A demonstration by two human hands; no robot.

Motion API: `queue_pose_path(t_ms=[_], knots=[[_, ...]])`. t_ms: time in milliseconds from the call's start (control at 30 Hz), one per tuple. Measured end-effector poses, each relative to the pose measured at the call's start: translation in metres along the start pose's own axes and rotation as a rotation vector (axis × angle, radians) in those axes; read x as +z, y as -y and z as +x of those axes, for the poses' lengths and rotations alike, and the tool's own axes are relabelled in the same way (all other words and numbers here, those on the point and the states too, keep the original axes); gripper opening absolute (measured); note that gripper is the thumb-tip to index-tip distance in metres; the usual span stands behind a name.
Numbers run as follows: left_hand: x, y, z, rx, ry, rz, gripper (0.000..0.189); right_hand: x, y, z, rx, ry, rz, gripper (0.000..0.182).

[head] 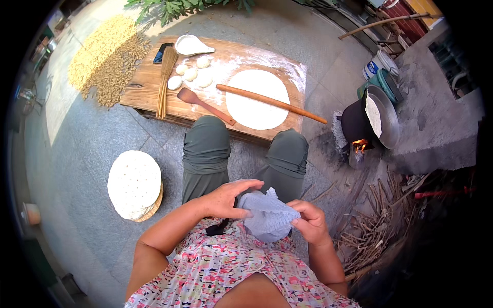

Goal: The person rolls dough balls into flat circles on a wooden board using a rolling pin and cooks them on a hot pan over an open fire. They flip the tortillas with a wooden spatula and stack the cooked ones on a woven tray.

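Note:
A bluish-grey cloth (267, 217) is bunched in front of my lap. My right hand (311, 220) pinches its right edge between thumb and fingers. Around its left side curves my left hand (227, 200), thumb against the cloth and fingers above it. Beyond my knees, a wooden board (140, 90) carries a rolled-out round of dough (254, 115), with a wooden rolling pin (269, 101) lying across it. Several dough balls (190, 74), a wooden spatula (206, 104), a straw brush (166, 73), a white ladle-shaped scoop (190, 45) and a phone (161, 53) are on the board too.
Flatbreads (134, 183) are stacked on a woven tray (157, 204) at left. At right, a metal pan (388, 119) holding a flatbread (373, 115) tilts by a stove with flames (360, 145). Firewood sticks (366, 238) lie below it. A white bucket (381, 63) stands behind.

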State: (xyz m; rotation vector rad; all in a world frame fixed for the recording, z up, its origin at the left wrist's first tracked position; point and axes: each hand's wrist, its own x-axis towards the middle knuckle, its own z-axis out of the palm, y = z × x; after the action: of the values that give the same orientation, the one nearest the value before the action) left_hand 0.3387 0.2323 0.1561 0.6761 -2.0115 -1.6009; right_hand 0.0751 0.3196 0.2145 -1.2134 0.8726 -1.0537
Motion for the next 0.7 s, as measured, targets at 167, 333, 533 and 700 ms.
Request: queue_pose_path(t_ms=[167, 333, 533, 700], knots=[[0.027, 0.043, -0.013, 0.067, 0.255, 0.008, 0.038, -0.011, -0.003, 0.004, 0.06, -0.134, 0.027, 0.019], [0.008, 0.008, -0.008, 0.05, 0.05, -0.077, 0.028, -0.018, 0.015, 0.005, -0.113, -0.229, 0.218, 0.018], [0.01, -0.024, 0.021, 0.147, -0.043, -0.098, 0.02, -0.009, 0.055, 0.025, -0.284, -0.386, 0.238, 0.02], [0.0, -0.033, 0.022, 0.074, -0.144, -0.75, 0.019, -0.041, 0.048, 0.018, -0.178, -0.318, -0.153, 0.052]])
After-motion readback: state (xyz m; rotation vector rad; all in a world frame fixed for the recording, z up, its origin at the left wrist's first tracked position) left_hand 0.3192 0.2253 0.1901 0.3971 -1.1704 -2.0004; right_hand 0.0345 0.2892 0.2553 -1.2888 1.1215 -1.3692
